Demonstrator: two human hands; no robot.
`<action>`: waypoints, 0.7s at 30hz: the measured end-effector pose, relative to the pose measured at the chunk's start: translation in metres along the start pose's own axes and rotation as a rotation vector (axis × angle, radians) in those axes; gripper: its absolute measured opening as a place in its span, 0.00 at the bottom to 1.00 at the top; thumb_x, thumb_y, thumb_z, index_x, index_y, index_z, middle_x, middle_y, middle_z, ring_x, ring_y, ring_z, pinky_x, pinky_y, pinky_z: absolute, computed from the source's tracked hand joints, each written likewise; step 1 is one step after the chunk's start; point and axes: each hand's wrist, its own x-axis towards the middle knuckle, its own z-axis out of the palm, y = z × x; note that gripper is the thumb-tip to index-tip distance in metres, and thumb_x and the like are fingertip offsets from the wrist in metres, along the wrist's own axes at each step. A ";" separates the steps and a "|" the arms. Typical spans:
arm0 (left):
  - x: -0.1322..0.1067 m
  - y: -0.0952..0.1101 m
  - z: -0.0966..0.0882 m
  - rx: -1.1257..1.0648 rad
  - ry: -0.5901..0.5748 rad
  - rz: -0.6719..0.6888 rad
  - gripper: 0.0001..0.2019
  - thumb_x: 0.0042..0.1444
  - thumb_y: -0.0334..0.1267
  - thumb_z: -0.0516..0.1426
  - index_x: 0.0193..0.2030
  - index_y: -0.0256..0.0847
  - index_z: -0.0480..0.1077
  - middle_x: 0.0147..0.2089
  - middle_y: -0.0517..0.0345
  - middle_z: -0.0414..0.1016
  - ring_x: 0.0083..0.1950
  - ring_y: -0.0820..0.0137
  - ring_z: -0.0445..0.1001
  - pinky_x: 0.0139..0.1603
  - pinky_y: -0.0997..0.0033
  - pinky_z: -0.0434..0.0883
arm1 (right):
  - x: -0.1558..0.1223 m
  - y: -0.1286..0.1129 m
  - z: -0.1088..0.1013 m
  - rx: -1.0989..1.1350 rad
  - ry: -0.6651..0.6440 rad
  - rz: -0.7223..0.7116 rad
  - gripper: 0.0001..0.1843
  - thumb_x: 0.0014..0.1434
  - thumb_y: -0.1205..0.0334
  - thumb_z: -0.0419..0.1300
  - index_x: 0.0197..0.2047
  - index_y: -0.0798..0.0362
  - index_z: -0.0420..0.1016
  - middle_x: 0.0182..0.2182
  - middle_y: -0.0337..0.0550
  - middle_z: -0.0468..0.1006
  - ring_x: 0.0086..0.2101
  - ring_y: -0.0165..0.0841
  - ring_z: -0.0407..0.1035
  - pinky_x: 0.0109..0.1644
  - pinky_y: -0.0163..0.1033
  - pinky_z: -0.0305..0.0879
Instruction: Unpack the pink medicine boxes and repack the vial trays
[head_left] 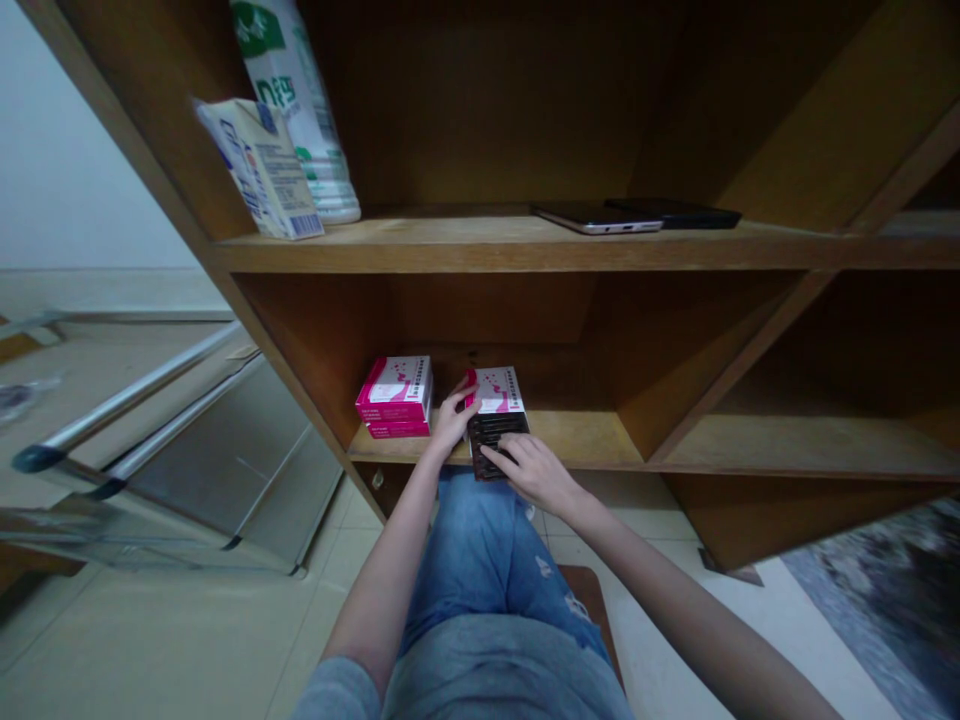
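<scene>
My left hand grips the pink edge of a white-and-pink carton, which stands tilted just above the lower wooden shelf. A dark ribbed insert sticks out of the carton's lower end. My right hand rests its fingers across that insert. To the left of my left hand, a small stack of pink-and-white cartons sits on the shelf, apart from both hands. The stack's rear is out of sight.
Above, a leaning printed carton, a tall white-and-green package and dark flat devices sit on the upper shelf. A metal-railed rack stands at left. My jeans-covered lap lies below the shelf.
</scene>
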 end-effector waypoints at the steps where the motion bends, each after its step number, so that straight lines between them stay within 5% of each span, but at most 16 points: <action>1: 0.000 0.000 0.000 0.000 0.001 -0.004 0.17 0.50 0.38 0.59 0.48 0.39 0.74 0.61 0.48 0.66 0.63 0.62 0.62 0.64 0.60 0.55 | -0.002 -0.003 -0.005 0.000 -0.001 -0.020 0.23 0.59 0.71 0.50 0.58 0.59 0.63 0.42 0.53 0.72 0.46 0.41 0.64 0.48 0.46 0.65; 10: -0.002 0.008 0.000 -0.008 -0.014 -0.041 0.18 0.51 0.36 0.58 0.50 0.39 0.72 0.60 0.48 0.67 0.62 0.62 0.64 0.63 0.60 0.57 | -0.022 -0.020 -0.053 0.079 0.073 -0.024 0.24 0.62 0.61 0.51 0.60 0.56 0.62 0.42 0.52 0.74 0.46 0.40 0.66 0.46 0.43 0.66; 21: -0.002 0.006 0.000 -0.006 0.003 -0.043 0.18 0.50 0.34 0.58 0.50 0.38 0.72 0.59 0.47 0.68 0.62 0.61 0.64 0.64 0.59 0.56 | -0.041 0.045 -0.071 -0.057 0.030 0.218 0.29 0.60 0.62 0.53 0.64 0.53 0.57 0.43 0.54 0.71 0.43 0.44 0.65 0.44 0.48 0.66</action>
